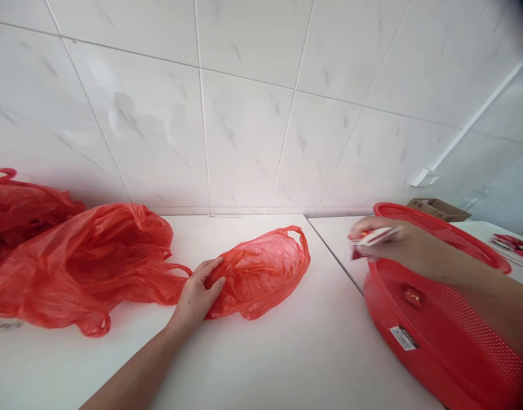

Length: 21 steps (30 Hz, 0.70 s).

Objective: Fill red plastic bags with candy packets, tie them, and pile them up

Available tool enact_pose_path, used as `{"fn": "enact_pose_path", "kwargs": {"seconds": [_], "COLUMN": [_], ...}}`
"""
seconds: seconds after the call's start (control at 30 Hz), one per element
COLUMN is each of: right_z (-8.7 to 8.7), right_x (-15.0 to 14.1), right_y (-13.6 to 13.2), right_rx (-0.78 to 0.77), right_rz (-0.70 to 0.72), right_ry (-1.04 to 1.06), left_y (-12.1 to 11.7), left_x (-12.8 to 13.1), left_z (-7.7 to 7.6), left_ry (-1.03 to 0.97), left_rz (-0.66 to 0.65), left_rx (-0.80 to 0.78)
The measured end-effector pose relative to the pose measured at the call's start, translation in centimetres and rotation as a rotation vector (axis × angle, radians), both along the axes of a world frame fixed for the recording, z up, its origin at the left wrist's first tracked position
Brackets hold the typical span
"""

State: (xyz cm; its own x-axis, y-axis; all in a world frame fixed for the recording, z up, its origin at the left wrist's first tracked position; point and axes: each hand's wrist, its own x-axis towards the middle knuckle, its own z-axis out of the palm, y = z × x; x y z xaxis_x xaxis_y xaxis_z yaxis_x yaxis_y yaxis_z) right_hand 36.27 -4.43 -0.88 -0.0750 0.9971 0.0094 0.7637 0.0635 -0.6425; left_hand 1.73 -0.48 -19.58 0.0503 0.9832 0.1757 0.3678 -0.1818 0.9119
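A thin red plastic bag (261, 273) lies on the white table with its mouth spread. My left hand (200, 289) pinches the left end of this bag between thumb and fingers. To the right, my right hand (389, 239) is raised over the rim of a red plastic basket (393, 319) and grips small red-and-white packets (375, 236). They are blurred, and I cannot tell how many there are. Inside the basket sits one small red packet (413, 295); my right forearm hides part of the basket.
More crumpled red plastic bags (94, 262) are heaped at the left. Behind the near basket stands another red basket rim (441, 228), with a cardboard box (438, 209) beyond. A white tray (470, 229) holding red packets is at the far right. A tiled wall (248, 142) bounds the table.
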Motion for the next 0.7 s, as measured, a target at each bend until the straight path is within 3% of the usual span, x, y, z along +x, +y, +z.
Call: {"fn": "enact_pose_path", "kwargs": {"seconds": [0.07,0.17,0.3,0.37,0.47,0.57,0.7], "right_z": [-0.5,-3.1,-7.3,-8.2,-7.4,-4.9,-1.8], "right_x": [-3.8,-8.1,-11.4,-12.1,-11.8,-10.1,-5.3], "right_y": [1.2,3.3,5.3,5.7,5.4,4.1,1.2], "right_rx": [-0.108,-0.137,-0.132,-0.110,-0.075,0.009,0.168], "right_rz": [0.197,0.393,0.350,0.283,0.279,0.237,-0.041], "right_ry": [0.113,0.165,-0.060,-0.147,-0.117,-0.084,-0.182], "left_y": [0.0,0.2,0.5,0.7,0.9,0.9,0.8], "left_x": [0.0,-0.1,-0.2,-0.3,-0.3,-0.3,-0.3], "left_z": [-0.1,-0.4,-0.9,-1.1,-1.5,-1.5,-1.3], "left_ry": [-0.001,-0.002,-0.021,-0.027,-0.027,-0.025,0.001], "left_rz": [0.005,-0.011,-0.030,-0.038,-0.060,-0.070,-0.077], "left_rx": [0.012,0.023,0.032,0.040,0.053,0.056,0.047]}}
